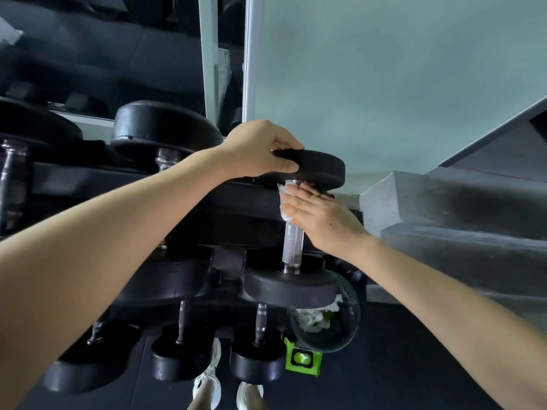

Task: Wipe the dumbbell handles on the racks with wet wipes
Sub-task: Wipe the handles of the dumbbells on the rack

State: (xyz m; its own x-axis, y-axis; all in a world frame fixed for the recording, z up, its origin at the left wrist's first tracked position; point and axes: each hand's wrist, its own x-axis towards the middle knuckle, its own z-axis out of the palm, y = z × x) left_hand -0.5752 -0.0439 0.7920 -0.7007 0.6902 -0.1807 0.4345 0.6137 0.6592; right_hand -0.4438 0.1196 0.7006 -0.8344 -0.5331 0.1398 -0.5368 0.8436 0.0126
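Two hands, apart, work one dumbbell (296, 287) at the right end of the top tier of the rack (236, 208): the left hand (257, 149) grips its head (322, 170) at the rack's back edge, and the right hand (322, 217) presses a wet wipe (285, 216) with straight fingers onto the handle (291, 244) just under that head. We judge that the wipe, held by pressure alone, may slip off or miss the handle's hidden side. Hard rubbing could also roll the dumbbell toward the rack's front.

A pale green wall (384, 69) stands in flat, even light; a framed mirror (118, 54) adjoins its left, grey concrete steps (444, 208) its right, black floor (414, 365) beneath.
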